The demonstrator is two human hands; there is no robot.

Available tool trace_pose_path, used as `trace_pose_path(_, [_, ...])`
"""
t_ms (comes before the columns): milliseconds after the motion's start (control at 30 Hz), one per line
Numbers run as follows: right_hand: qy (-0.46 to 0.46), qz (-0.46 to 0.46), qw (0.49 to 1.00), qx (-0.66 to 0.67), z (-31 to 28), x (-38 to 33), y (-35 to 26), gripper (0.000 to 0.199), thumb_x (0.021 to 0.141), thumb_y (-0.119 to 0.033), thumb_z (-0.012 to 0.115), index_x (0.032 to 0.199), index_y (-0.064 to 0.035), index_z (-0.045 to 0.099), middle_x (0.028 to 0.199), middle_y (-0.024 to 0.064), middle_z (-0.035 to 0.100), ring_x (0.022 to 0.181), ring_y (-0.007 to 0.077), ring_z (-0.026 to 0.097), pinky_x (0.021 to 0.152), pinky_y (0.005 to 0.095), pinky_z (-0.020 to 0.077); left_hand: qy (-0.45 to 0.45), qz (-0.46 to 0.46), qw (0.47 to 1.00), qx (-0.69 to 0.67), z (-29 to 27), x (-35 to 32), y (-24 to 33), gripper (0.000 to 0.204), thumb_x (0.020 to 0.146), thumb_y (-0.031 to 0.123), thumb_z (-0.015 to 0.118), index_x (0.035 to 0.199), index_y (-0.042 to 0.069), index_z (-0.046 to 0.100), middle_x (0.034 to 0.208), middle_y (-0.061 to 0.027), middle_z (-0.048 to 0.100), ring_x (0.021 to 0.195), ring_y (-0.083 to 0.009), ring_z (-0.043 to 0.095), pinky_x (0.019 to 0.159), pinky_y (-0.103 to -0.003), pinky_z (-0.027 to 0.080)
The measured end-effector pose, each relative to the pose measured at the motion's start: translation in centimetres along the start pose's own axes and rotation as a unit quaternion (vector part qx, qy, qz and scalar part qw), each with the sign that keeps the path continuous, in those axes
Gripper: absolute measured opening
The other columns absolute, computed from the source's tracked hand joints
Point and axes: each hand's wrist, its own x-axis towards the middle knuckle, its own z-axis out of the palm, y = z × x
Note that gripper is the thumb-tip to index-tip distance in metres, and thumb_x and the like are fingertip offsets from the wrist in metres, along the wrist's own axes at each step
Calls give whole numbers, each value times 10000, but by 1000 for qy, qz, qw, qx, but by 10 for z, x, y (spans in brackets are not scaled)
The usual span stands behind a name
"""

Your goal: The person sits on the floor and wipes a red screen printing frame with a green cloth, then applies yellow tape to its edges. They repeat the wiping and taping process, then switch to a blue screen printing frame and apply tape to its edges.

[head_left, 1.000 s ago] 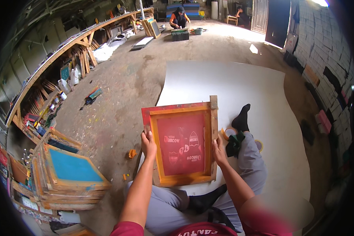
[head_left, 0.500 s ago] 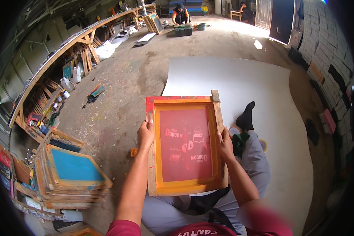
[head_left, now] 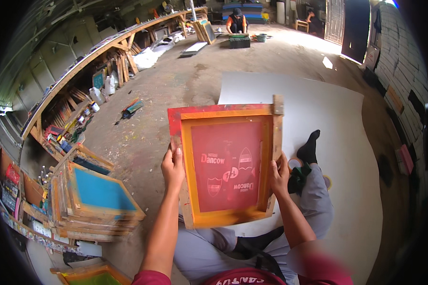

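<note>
A wooden screen printing frame (head_left: 229, 166) is held up over my lap, tilted toward me. Its mesh is dark red with pale printed shapes, bordered in orange, and its far edge is painted red. My left hand (head_left: 173, 167) grips the left side bar, thumb on top. On the right side bar my right hand (head_left: 279, 175) is closed, its fingertips partly hidden by the wood. A short wooden block sticks up at the frame's far right corner. Beyond my right hand, a dark green cloth (head_left: 298, 178) lies by my leg, next to rolls of tape (head_left: 294, 164).
I sit on a large white sheet (head_left: 337, 109) on the concrete floor. At my left stands a stack of frames (head_left: 102, 190), the top one with blue mesh. A long wooden workbench (head_left: 123, 42) curves along the left wall. A person (head_left: 236, 23) crouches far ahead beside a dark crate (head_left: 239, 42).
The frame has tilted a little, its far left corner swinging outward to the left. My hands stay on its sides. The whole view has shifted, so the surroundings sit further right.
</note>
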Motion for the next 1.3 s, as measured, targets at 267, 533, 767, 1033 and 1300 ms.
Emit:
trace_pose_path(267, [-58,-77,992,84,62,10,-32,657,1118,-214,544,1623,-2,182,1486,211,544,1364,258,547,1138,367,416,100,196,975,-40,-82,-7,50,523,1099,295,602,1480,-58,544,1216,-147,675,1104,-229,647,957,-363,509])
trace_pose_path(533, [-221,-110,969,7,199,-27,-128,757,1021,-116,715,1595,-1,235,1155,185,736,1071,236,727,909,353,565,285,147,947,24,-254,-66,86,498,1097,268,606,1463,-67,560,1168,-73,646,1041,-141,595,928,-322,497])
trace_pose_path(767, [-351,-232,907,-19,337,-152,-201,599,939,-145,797,1446,11,519,1115,139,616,912,269,627,811,370,546,475,41,879,17,-397,-250,90,547,1137,326,495,1553,-22,427,1236,-44,647,1055,-113,617,952,-280,495])
trace_pose_path(1033, [-515,-258,817,43,434,-295,-208,571,883,-41,802,1403,45,581,1092,158,657,800,242,669,728,372,555,590,15,807,28,-411,-442,69,416,1136,316,499,1433,32,430,1090,14,504,939,-92,458,885,-265,415])
trace_pose_path(1300, [-681,-205,702,38,501,-393,-216,666,871,-62,750,1473,80,503,1090,222,733,924,311,758,822,403,605,707,-104,697,-63,-421,-487,91,689,889,673,763,1181,96,524,944,25,547,907,-84,584,806,-280,531])
